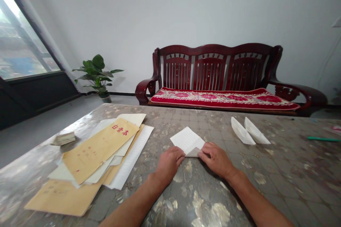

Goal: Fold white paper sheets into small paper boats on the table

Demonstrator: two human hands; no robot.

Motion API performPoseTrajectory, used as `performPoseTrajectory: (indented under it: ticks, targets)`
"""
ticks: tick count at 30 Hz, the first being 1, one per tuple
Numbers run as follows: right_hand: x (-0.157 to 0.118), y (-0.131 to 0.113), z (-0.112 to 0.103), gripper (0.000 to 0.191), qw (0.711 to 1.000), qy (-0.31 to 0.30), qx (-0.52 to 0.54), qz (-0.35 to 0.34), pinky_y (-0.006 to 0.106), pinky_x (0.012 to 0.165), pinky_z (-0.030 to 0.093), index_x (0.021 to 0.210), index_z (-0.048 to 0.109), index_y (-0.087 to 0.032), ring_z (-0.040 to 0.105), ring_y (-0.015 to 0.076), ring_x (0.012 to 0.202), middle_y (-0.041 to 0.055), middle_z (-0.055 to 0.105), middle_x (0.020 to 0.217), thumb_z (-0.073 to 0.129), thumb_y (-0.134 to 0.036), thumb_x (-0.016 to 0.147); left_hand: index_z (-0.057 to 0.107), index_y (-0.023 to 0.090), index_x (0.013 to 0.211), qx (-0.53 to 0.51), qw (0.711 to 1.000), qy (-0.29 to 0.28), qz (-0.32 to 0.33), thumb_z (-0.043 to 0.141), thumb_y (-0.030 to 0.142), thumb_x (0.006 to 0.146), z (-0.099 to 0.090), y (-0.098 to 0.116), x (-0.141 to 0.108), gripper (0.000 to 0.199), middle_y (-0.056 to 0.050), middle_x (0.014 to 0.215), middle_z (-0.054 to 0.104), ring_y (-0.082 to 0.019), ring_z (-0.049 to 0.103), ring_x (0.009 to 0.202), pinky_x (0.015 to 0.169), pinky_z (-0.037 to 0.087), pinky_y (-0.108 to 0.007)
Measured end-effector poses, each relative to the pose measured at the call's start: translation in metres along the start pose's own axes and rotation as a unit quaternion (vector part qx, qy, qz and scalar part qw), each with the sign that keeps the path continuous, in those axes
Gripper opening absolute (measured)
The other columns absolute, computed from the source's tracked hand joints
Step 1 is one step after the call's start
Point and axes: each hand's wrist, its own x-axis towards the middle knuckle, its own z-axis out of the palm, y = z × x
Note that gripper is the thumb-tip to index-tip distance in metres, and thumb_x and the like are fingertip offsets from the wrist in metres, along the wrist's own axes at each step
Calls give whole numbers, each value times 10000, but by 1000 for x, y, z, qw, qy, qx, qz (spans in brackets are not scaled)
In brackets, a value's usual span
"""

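Observation:
A folded sheet of white printed paper (186,141) lies at the middle of the marbled table top (170,120), its lower part folded into a grey-backed point. My left hand (169,165) holds its left lower edge, and my right hand (215,159) grips its right side. Both hands press it against the table, and their fingers hide its bottom corners. To the right stand a pair of white folded paper boats (242,131) (256,131), apart from my right hand.
Left of my hands lies a loose pile of kraft envelopes (98,152) and white papers (130,158), with a small paper bundle (64,138) beyond. A green pen (322,139) lies at the right. Behind the table's far edge stand a red-cushioned wooden bench (215,78) and a potted plant (97,74).

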Motion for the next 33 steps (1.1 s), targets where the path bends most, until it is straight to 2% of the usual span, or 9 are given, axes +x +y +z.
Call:
performPoseTrajectory:
  ticks: [3, 7, 13, 17, 20, 25, 27, 29, 33]
  targets:
    - [0, 1, -1, 276, 999, -10, 4, 44, 258, 740, 406, 680, 638, -201, 574, 169, 818, 20, 644, 780, 497, -296, 897, 736, 235, 876, 10, 1000, 11, 12, 605, 180, 884, 3, 1, 0, 143, -19, 906, 731, -171, 652, 914, 830, 495, -264]
    - [0, 0, -2, 200, 998, 0, 27, 65, 253, 710, 391, 772, 650, -207, 577, 166, 799, 11, 654, 808, 514, -313, 872, 733, 234, 885, 14, 1000, 3, 25, 610, 196, 890, 6, 4, 0, 129, -25, 908, 733, -182, 649, 921, 835, 481, -281]
    - [1, 2, 3, 319, 996, 18, 64, 61, 245, 656, 380, 617, 564, -199, 554, 151, 710, 0, 612, 698, 484, -330, 897, 718, 227, 850, -2, 1000, 0, -21, 626, 176, 867, 4, 6, 0, 107, -16, 872, 718, -180, 645, 882, 786, 476, -273]
    - [-1, 3, 4, 286, 990, 39, 136, -6, 243, 664, 414, 644, 576, -200, 557, 141, 694, -8, 609, 695, 515, -305, 902, 690, 227, 995, -11, 999, 37, -19, 655, 149, 832, 4, 4, 0, 184, -20, 1001, 714, -184, 628, 969, 858, 476, -287]
    - [-2, 1, 3, 203, 980, 101, 161, -66, 256, 681, 441, 751, 613, -206, 575, 148, 723, 8, 631, 746, 527, -282, 919, 661, 240, 1103, 13, 997, 76, 2, 696, 172, 811, 4, 3, 1, 302, -34, 1119, 699, -210, 608, 1052, 929, 455, -338]
    - [-3, -3, -5, 89, 956, 208, 95, -182, 296, 706, 453, 879, 634, -225, 597, 159, 741, 17, 666, 783, 560, -181, 902, 712, 266, 1004, 77, 990, 113, 31, 659, 209, 858, -1, 6, 4, 166, -27, 994, 741, -218, 643, 963, 865, 458, -358]
    - [-3, -4, -9, 134, 941, 255, 65, -213, 321, 747, 461, 946, 637, -233, 623, 171, 801, 26, 695, 849, 569, -140, 878, 718, 255, 1007, 75, 986, 143, 35, 617, 206, 885, -3, 8, 6, 166, -32, 950, 750, -206, 660, 905, 841, 469, -344]
    - [-4, -6, -13, 212, 926, 290, 37, -239, 345, 795, 465, 1000, 635, -240, 639, 186, 888, 34, 714, 924, 568, -105, 851, 718, 243, 1031, 35, 984, 175, 28, 581, 191, 898, -4, 11, 9, 198, -31, 933, 755, -192, 672, 869, 828, 484, -322]
    - [-5, -13, -19, 312, 907, 328, -16, -263, 359, 854, 448, 1030, 638, -264, 632, 196, 1019, 15, 731, 1005, 567, -52, 812, 728, 223, 1005, -145, 967, 207, -44, 536, 199, 903, -3, 25, 12, 219, -15, 888, 762, -145, 681, 762, 739, 505, -236]
